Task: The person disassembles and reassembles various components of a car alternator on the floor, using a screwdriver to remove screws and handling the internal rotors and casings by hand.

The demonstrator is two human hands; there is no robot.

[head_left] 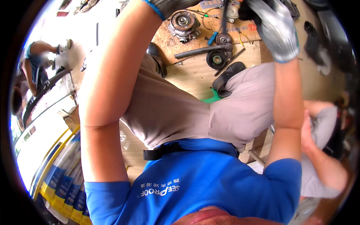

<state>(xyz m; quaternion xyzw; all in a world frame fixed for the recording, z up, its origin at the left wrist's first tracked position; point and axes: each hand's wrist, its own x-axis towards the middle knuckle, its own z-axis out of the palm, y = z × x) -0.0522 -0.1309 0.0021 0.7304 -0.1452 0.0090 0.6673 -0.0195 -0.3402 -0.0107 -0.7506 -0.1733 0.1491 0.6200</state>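
Observation:
My left hand (170,6), in a dark grey glove with a blue cuff, is cut off by the upper edge, so its grip is hidden. Just below it a round metal engine part with a pulley face (183,23) lies on cardboard. At the upper right my right hand (275,28), in a pale grey glove, has its fingers curled inward; blur hides what they hold. Below and left of it are a black-rimmed pulley (216,59), a metal arm with a round hub (202,51), a blue-handled tool (212,38) and yellow-handled pliers (243,38).
Stained cardboard (165,43) lies under the parts. A thin dark bar (230,62) rests near my shoe (229,77). Another person's arm (322,157) is close on my right. Blue and yellow packages (62,183) stand in a yellow rack at left; someone crouches beyond (37,63).

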